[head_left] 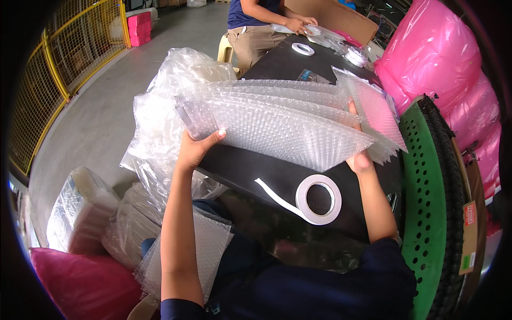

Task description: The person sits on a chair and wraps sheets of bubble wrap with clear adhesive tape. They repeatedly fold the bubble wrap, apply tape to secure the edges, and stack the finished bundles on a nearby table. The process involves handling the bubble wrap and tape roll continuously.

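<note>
A fanned stack of clear bubble wrap sheets is held up over the black table. My left hand grips its left end, thumb pressed on the top face and the other fingers hidden beneath. At the right end, my right hand holds the sheets; one finger pokes up behind the front layers, and the rest are mostly covered. A roll of white double-sided tape lies on the table in front of the stack, a loose strip trailing left. More bubble wrap pieces rest on my lap.
Large clear plastic bags bulge along the table's left side. A green perforated panel and pink wrapped bundles border the right. Across the table a person handles plastic near another tape roll. Yellow mesh fencing stands far left.
</note>
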A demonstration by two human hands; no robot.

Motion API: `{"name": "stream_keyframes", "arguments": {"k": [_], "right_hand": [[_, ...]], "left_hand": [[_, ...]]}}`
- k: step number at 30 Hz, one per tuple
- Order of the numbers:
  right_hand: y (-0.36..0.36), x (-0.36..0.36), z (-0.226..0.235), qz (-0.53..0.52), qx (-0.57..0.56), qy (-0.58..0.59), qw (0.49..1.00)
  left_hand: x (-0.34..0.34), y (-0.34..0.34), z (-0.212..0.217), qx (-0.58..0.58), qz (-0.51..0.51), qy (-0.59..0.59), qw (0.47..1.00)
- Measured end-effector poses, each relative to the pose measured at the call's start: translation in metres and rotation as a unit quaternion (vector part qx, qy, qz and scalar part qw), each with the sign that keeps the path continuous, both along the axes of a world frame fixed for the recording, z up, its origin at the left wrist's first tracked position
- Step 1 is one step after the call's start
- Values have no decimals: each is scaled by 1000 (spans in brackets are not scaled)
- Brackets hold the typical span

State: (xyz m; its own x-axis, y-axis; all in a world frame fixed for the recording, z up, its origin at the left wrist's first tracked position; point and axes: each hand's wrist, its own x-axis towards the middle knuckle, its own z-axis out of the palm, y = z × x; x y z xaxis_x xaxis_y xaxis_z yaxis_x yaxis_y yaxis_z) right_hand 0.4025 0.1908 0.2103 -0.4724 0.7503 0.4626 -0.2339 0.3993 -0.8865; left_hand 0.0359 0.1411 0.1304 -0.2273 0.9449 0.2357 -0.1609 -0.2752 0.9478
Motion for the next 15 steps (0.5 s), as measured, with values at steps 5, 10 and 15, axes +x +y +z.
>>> {"name": "stream_keyframes", "arguments": {"k": [5,10,15], "right_hand": [[11,8,-5,-57,1,-59,997],[18,9,16,-167,-37,-11,985],[32,40,98,-311,-94,243,914]], "left_hand": [[-3,-1,-6,40,-6,-2,999],[4,16,-19,118,53,-1,992],[-3,19,-15,74,99,24,992]]}}
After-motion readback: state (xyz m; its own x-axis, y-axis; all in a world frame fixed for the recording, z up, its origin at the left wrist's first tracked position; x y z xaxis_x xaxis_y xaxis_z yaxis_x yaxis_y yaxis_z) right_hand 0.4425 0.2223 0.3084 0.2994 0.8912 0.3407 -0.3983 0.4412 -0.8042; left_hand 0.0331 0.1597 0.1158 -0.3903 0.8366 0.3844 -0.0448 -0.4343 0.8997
